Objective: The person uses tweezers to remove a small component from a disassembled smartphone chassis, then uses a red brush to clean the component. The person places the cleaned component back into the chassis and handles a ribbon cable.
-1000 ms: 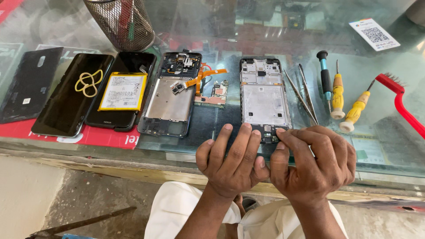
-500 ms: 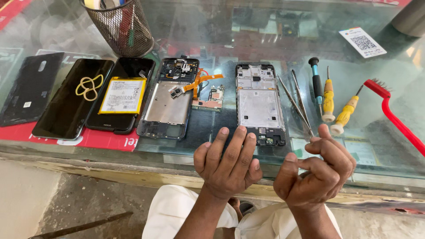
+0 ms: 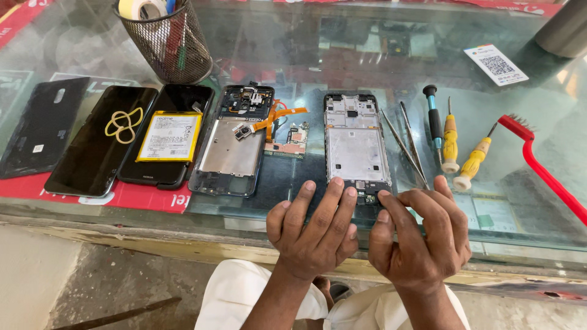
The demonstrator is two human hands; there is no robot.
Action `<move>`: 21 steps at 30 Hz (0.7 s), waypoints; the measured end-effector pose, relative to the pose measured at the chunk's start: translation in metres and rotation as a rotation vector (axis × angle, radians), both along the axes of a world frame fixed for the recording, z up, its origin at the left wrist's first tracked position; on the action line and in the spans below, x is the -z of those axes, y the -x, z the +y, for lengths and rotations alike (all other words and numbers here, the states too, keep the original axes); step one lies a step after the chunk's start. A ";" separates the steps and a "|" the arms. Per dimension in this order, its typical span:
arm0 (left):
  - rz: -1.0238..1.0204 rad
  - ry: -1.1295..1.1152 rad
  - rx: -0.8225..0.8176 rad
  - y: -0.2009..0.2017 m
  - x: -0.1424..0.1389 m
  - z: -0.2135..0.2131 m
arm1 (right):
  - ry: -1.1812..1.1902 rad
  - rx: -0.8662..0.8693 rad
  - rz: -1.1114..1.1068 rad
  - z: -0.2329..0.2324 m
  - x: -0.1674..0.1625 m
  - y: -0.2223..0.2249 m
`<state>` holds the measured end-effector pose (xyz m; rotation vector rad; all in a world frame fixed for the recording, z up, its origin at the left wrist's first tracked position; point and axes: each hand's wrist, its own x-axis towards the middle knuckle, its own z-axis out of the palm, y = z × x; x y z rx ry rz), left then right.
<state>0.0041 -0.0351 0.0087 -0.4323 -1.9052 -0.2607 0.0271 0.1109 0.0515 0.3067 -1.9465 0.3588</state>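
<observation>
Glass counter (image 3: 367,55), strewn with phone parts. Silver phone frame (image 3: 356,146) lying flat, just left of tweezers (image 3: 406,146) and right of circuit board (image 3: 287,137). Left hand (image 3: 315,229) and right hand (image 3: 422,235) at frame's near end, fingertips touching it, gripping nothing.

In front of me is a glass counter (image 3: 367,49), with the silver phone frame (image 3: 356,146) lying flat near its front edge. Just right of that frame lie my tweezers (image 3: 408,146), then a black-handled screwdriver (image 3: 434,119), two yellow ones (image 3: 450,142) and a red brush (image 3: 538,168). Just left of it sit a small circuit board (image 3: 287,139) and an opened phone body (image 3: 235,143). Further left lie a yellow battery (image 3: 171,135), a dark screen with rubber bands (image 3: 124,123) and a black back cover (image 3: 43,125). A mesh pot (image 3: 165,43) stands behind, up left of the frame.
</observation>
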 end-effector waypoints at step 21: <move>-0.013 -0.067 0.003 -0.002 0.000 0.006 | -0.006 -0.004 -0.045 -0.004 -0.016 0.001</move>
